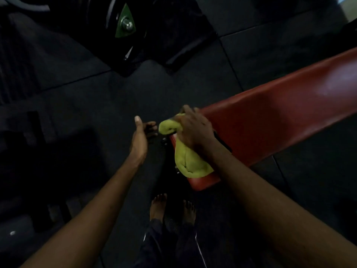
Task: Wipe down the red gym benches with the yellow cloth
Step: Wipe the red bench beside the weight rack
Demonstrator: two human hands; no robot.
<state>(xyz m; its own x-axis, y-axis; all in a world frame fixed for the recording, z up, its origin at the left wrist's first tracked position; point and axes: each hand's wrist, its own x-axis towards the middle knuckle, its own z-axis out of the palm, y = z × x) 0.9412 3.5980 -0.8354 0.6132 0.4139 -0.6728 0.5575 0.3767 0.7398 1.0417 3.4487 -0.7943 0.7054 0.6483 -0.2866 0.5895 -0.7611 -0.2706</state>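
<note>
The dark matted floor [96, 105] lies open to the left of the red surface [280, 113], which runs from its rounded near end, just ahead of the bare feet [158, 207], away to the upper right edge of view. Dark equipment with a green plate [125, 22] stands well apart at the top. The yellow cloth [187, 161] drapes over the near end's left edge, bunched under the right hand [193, 130], whose fingers curl round it. The left hand [140, 138] hangs just beside the cloth, fingers loosely spread, holding nothing.
</note>
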